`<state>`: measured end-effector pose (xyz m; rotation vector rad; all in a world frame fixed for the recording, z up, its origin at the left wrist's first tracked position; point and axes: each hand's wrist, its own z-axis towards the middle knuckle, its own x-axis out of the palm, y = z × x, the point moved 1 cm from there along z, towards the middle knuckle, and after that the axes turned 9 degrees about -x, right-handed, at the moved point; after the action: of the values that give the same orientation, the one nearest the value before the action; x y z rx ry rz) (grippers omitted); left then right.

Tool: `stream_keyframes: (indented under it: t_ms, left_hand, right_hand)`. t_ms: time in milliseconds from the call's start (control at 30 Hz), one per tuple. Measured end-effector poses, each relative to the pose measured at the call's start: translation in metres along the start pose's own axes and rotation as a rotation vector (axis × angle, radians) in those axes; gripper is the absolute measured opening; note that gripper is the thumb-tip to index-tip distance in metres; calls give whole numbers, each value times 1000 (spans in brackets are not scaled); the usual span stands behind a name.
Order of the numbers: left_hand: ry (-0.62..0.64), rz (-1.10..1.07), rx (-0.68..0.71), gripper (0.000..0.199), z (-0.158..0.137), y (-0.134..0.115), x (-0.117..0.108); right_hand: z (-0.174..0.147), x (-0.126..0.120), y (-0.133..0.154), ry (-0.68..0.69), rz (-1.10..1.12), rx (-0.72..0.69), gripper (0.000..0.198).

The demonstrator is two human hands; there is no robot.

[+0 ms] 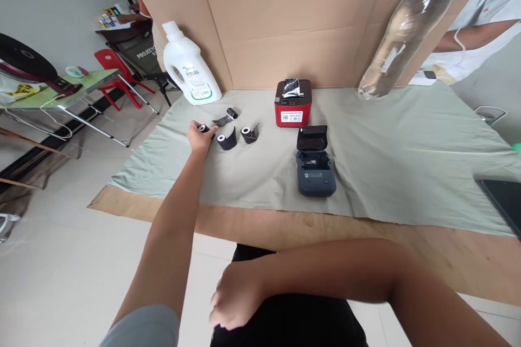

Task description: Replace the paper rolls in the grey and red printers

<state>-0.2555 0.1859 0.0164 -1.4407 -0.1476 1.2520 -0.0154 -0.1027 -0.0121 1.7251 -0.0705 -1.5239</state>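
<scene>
A small black roll is grasped by the left hand on the green cloth, core axis roughly level, white end facing right. Right hand is loosely curled, empty, near the lap.

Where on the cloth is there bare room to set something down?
The widest bare patch of the green cloth lies right of the dark printer and the red printer, below the clear bottle. Another strip runs along the near edge, left of the dark printer. It is crowded around the black rolls, where the left hand grips one beside the white jug.
</scene>
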Motion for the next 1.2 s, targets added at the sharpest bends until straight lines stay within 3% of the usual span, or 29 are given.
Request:
stream_keyframes:
  t_ms: [200, 433, 600, 700, 833, 1033, 1200]
  left_hand:
    - [45, 55, 63, 43, -3, 7, 13]
    - [22, -47, 141, 39, 0, 12, 18]
    - [167, -232, 390, 46, 9, 16, 26]
    - [155, -230, 504, 48, 8, 16, 27]
    - [100, -116, 318, 44, 1, 15, 24]
    - [91, -88, 50, 101, 0, 15, 26]
    - [169, -93, 41, 113, -3, 14, 26]
  right_hand:
    - [-15, -17, -6, -145, 127, 115, 28]
    - [-13, -14, -6, -33, 181, 146, 27]
    - [-13, -13, -8, -24, 181, 158, 28]
    - [-12, -12, -10, -41, 166, 169, 29]
    - [-13, -9, -12, -75, 133, 169, 30]
    - [-14, -10, -13, -6, 91, 175, 19]
    - [-14, -9, -16, 29, 104, 167, 10]
